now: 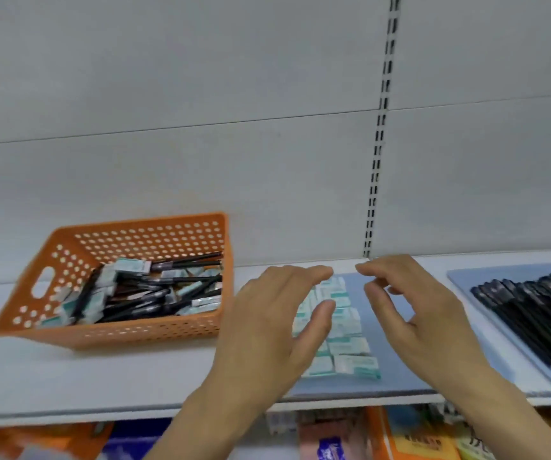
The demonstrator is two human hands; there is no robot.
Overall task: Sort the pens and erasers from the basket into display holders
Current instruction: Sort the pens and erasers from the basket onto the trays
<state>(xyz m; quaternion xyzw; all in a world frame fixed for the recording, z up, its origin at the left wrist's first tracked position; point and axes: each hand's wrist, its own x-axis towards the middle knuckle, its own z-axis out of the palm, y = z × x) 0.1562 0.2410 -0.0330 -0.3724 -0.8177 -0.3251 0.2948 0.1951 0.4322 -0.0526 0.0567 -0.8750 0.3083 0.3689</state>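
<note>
Both hands hovered over the blue tray (390, 327) of erasers (343, 327) on the shelf (134, 376). Left hand (267, 327) released, fingers spread above the eraser rows, grasping nothing. Right hand (413, 313) loosely curled, also free. Orange basket (118, 333) sat to the left, holding mixed pens (154, 293) and erasers. Second blue tray (486, 293) at right carried black pens in a row.

The left hand (267, 323) hides part of the eraser rows (343, 330); lower-shelf goods (333, 439) look too blurred to identify.
</note>
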